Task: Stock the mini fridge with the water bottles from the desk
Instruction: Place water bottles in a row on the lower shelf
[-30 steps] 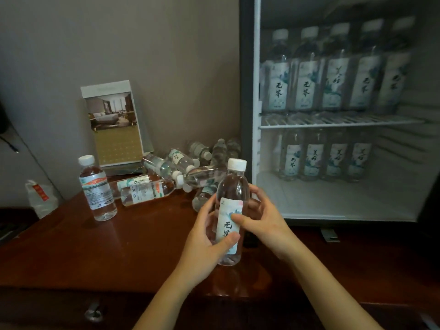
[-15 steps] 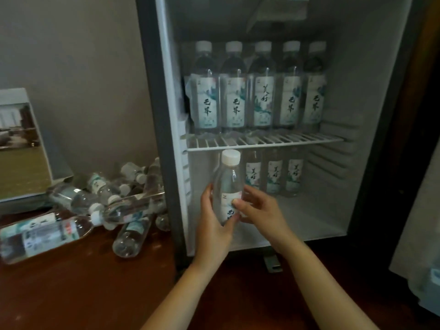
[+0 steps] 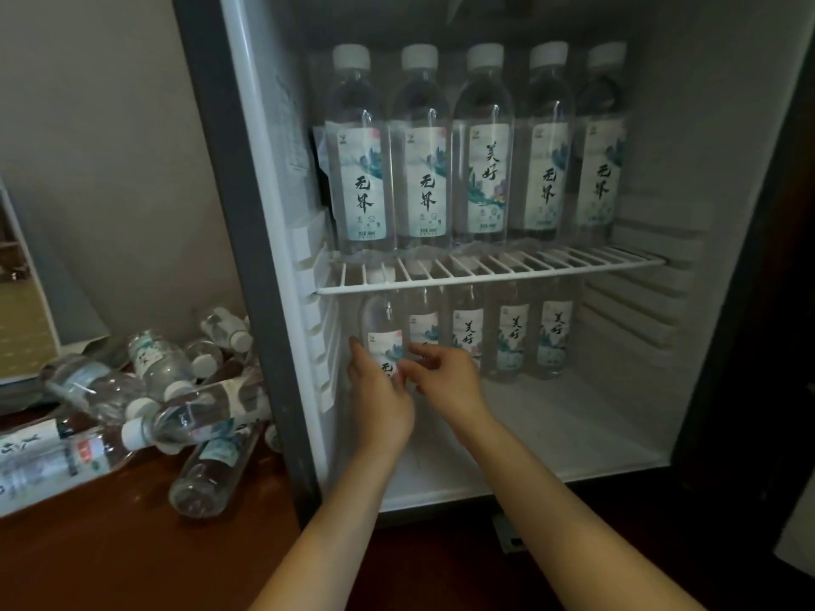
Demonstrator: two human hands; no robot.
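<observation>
On the upper shelf, the first bottle point(image 3: 359, 169), second bottle point(image 3: 425, 178), fourth bottle point(image 3: 547, 178) and fifth bottle point(image 3: 602, 169) from the left carry 无界 in black brush characters down their pale labels, while the third bottle point(image 3: 485, 169) reads 美好. Under the rack, the three lower bottles point(image 3: 511, 341) on the right also read 美好, and the held bottle point(image 3: 383, 341) that my left hand point(image 3: 381, 403) grips shows only 无 above my fingers. The small print beneath the big characters, and the labels of the desk bottles point(image 3: 207, 416), are too blurred for me to read.

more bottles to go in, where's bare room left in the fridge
Bare: the fridge floor in front of the lower row, and the gap between that row and the right wall. Crowded: the top shelf, five bottles side by side.
</observation>
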